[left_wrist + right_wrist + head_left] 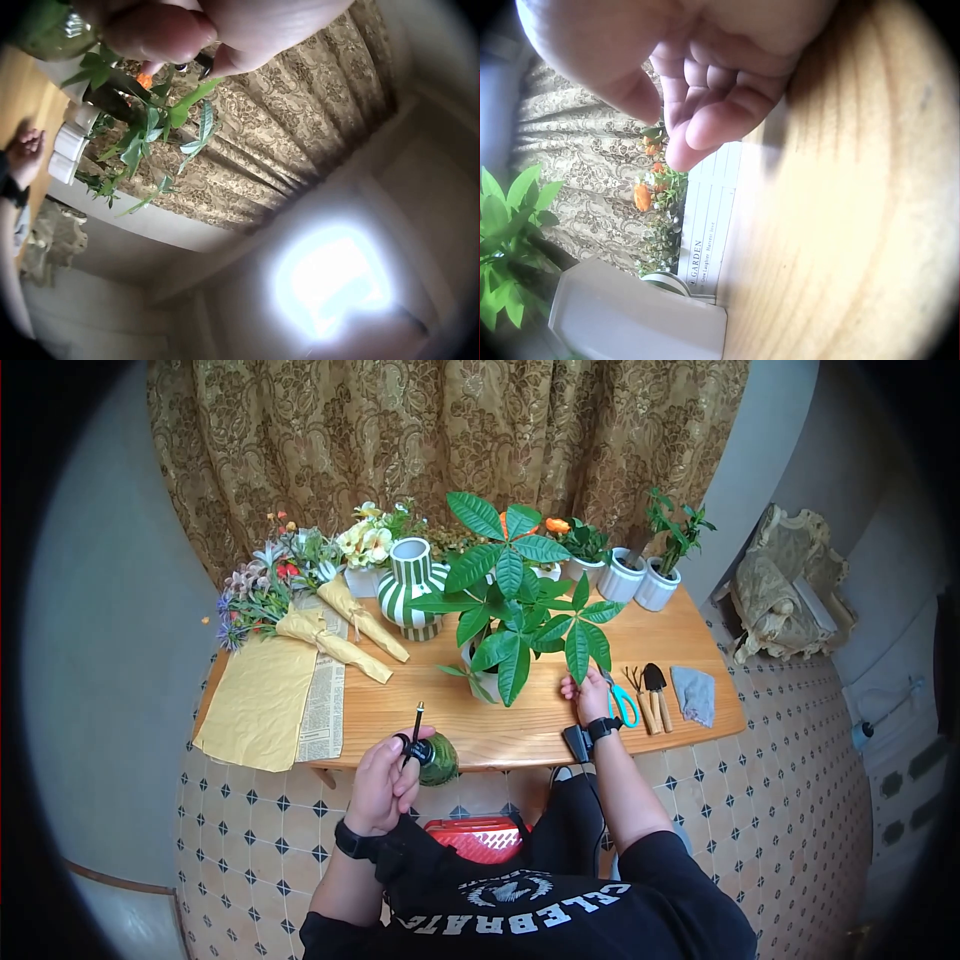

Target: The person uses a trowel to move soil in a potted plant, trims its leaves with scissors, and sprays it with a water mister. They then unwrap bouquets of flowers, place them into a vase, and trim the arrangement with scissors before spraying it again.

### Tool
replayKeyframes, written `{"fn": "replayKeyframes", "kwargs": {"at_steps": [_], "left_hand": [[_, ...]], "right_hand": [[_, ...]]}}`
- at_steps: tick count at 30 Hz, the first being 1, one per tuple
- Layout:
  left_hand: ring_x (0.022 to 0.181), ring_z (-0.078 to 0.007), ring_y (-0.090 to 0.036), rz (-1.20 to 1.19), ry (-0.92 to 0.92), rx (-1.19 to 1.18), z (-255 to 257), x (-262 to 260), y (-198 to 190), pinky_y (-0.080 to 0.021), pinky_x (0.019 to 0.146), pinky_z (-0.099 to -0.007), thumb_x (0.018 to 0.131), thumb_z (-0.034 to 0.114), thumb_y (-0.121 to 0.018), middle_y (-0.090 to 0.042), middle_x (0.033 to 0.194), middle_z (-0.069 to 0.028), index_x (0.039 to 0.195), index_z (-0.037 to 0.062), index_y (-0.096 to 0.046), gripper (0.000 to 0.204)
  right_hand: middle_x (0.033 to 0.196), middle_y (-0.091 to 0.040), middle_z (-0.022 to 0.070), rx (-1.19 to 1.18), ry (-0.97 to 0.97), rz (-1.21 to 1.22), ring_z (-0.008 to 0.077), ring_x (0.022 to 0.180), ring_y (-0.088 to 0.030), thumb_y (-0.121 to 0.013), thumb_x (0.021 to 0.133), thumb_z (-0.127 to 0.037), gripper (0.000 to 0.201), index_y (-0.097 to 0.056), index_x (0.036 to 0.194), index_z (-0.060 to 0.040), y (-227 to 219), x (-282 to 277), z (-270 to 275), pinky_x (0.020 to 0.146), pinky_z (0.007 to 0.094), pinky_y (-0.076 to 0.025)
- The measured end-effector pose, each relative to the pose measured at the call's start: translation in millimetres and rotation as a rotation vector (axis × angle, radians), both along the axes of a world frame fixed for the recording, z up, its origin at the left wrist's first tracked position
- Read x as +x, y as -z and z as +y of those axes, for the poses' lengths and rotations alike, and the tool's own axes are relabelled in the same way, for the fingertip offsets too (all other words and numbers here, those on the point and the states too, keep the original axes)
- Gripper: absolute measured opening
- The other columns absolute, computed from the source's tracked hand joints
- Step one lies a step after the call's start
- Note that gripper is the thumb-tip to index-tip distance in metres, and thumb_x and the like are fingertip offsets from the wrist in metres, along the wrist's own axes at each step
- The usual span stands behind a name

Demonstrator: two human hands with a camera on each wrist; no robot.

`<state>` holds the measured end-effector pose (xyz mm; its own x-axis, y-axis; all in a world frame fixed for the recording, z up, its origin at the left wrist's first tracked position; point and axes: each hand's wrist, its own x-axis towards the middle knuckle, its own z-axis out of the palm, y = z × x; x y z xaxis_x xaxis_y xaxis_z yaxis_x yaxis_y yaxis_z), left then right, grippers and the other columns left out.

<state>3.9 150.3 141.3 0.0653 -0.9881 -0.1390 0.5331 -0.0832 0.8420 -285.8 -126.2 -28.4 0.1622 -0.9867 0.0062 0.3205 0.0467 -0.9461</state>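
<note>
In the head view my left hand (381, 782) grips a green glass spray bottle (440, 761) by its black top, held off the front edge of the table; its thin nozzle points up. A leafy green plant (511, 650) in a white pot (484, 682) stands at the table's middle. My right hand (590, 698) rests at the table beside teal-handled scissors (625, 705), its fingers loosely curled around nothing. The right wrist view shows this hand (705, 82) holding nothing, with the pot (641, 315) nearby.
Wrapped bouquets (335, 645) and yellow paper (258, 700) lie at left. A striped vase (411, 595) and small potted plants (657, 588) line the back. Small garden tools (655, 700) and a grey cloth (694, 695) lie at right. A red object (478, 840) is below the table.
</note>
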Motion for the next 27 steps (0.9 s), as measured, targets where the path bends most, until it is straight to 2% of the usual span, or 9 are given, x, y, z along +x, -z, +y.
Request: {"fn": "replayKeyframes", "kwargs": {"at_steps": [3, 6, 7, 10, 15, 22, 27], "left_hand": [[0.034, -0.0063, -0.029, -0.082, 0.022, 0.005, -5.3, 6.3, -12.5, -0.028, 0.035, -0.019, 0.102, 0.029, -0.031, -0.033, 0.05, 0.0039, 0.122, -0.0056, -0.053, 0.046], [0.034, -0.0063, -0.028, -0.158, 0.014, -0.014, -13.0, 17.2, -24.0, -0.027, 0.034, -0.0191, 0.102, 0.031, -0.031, -0.033, 0.049, 0.0038, 0.123, -0.0058, -0.052, 0.047], [0.033, -0.0063, -0.026, -0.172, 0.014, -0.012, -16.4, 22.3, -24.5, -0.025, 0.033, -0.0193, 0.103, 0.036, -0.03, -0.032, 0.049, 0.0044, 0.122, -0.0054, -0.053, 0.051], [0.034, -0.0044, -0.02, -0.142, -0.011, 0.001, -23.9, 32.4, -35.7, -0.022, 0.032, -0.0186, 0.103, 0.043, -0.027, -0.03, 0.049, 0.0054, 0.12, -0.0079, -0.053, 0.06], [0.033, -0.0043, -0.017, -0.081, 0.09, 0.048, -47.0, 55.5, -46.2, -0.019, 0.031, -0.018, 0.101, 0.052, -0.025, -0.025, 0.046, 0.0087, 0.117, -0.0067, -0.056, 0.068], [0.033, -0.0035, -0.018, -0.124, 0.132, 0.062, -62.2, 63.0, -66.7, -0.021, 0.031, -0.0166, 0.101, 0.05, -0.026, -0.025, 0.045, 0.0089, 0.116, -0.0077, -0.056, 0.066], [0.033, -0.003, -0.021, -0.113, 0.094, 0.058, -60.3, 59.0, -65.4, -0.023, 0.031, -0.0164, 0.102, 0.036, -0.029, -0.026, 0.046, 0.0087, 0.117, -0.0077, -0.055, 0.053]], "right_hand": [[0.076, -0.063, 0.0062, 0.019, 0.016, 0.017, 0.01, 0.06, -0.058, -0.051, 0.094, -0.013, 0.018, -0.06, 0.102, 0.0012, -5.7, 1.6, 2.9, 0.055, 0.0211, -0.047], [0.076, -0.063, 0.006, 0.024, 0.01, 0.012, 0.0102, 0.061, -0.058, -0.052, 0.094, -0.014, 0.019, -0.059, 0.103, 0.0013, -4.6, 1.2, 2.2, 0.055, 0.0211, -0.047], [0.076, -0.063, 0.0059, 0.027, 0.01, 0.011, 0.0103, 0.061, -0.058, -0.052, 0.095, -0.014, 0.019, -0.059, 0.103, 0.0013, -5.8, 1.4, 2.7, 0.055, 0.0211, -0.047], [0.076, -0.063, 0.0057, 0.029, 0.012, 0.012, 0.0104, 0.061, -0.059, -0.053, 0.095, -0.015, 0.019, -0.059, 0.103, 0.001, -7.6, 1.5, 4.0, 0.056, 0.0211, -0.048], [0.076, -0.063, 0.0055, 0.029, 0.008, 0.015, 0.0105, 0.061, -0.059, -0.053, 0.094, -0.014, 0.017, -0.059, 0.102, 0.0, -11.1, 2.1, 6.2, 0.056, 0.0212, -0.048], [0.076, -0.063, 0.006, 0.021, 0.012, 0.02, 0.0109, 0.061, -0.059, -0.053, 0.094, -0.013, 0.016, -0.059, 0.101, -0.0004, -10.1, 2.3, 5.7, 0.056, 0.0215, -0.048], [0.077, -0.063, 0.0061, 0.014, 0.008, 0.007, 0.0111, 0.061, -0.059, -0.053, 0.094, -0.013, 0.015, -0.059, 0.101, -0.0006, -8.5, 2.2, 5.1, 0.056, 0.0216, -0.048]]}}
